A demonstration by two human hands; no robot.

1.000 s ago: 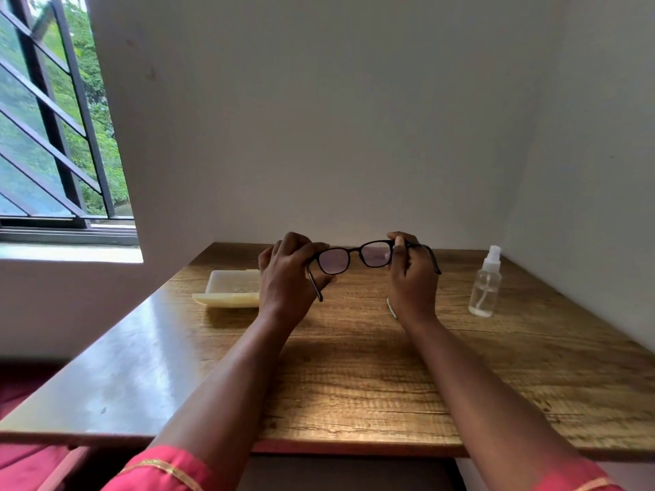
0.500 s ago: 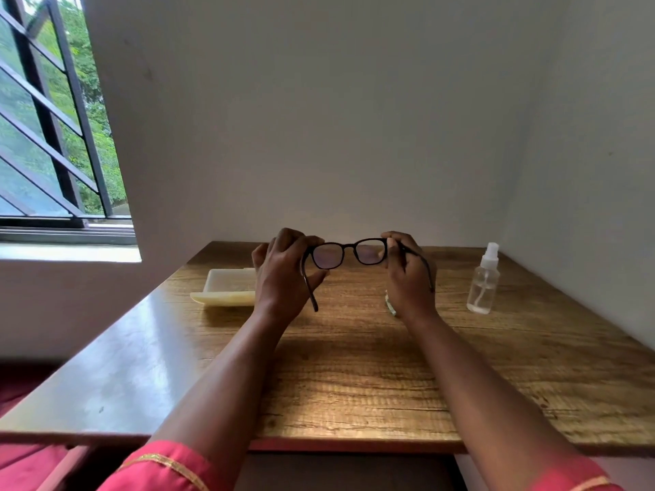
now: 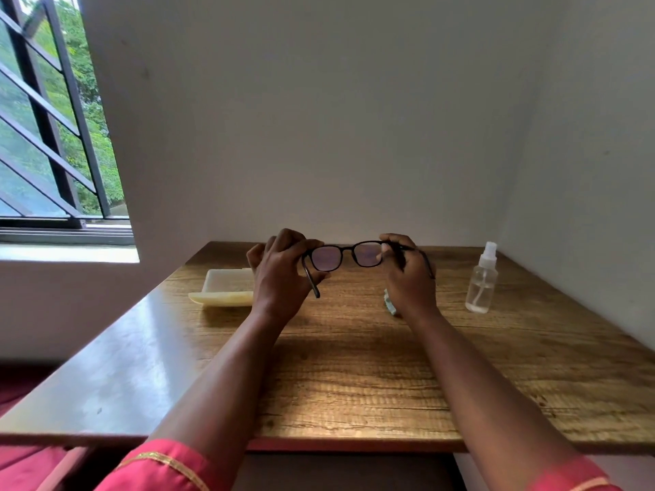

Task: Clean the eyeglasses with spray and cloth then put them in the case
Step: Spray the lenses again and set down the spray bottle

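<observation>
Black-framed eyeglasses (image 3: 345, 255) are held up above the far part of the wooden table (image 3: 354, 377), lenses facing away from me. My left hand (image 3: 281, 274) grips the left hinge end, and the left temple arm hangs down past its thumb. My right hand (image 3: 409, 274) pinches the right hinge end. A pale green cloth (image 3: 390, 304) peeks out under my right wrist, mostly hidden. The clear spray bottle (image 3: 481, 279) stands upright to the right. An open cream-coloured case (image 3: 227, 288) lies to the left of my left hand.
White walls close in the table at the back and on the right. A barred window (image 3: 53, 136) is at the far left. My red sleeves (image 3: 166, 469) show at the bottom of the view.
The glasses and both hands have stayed in nearly the same place; the frame has tilted slightly and is now held a bit more level.
</observation>
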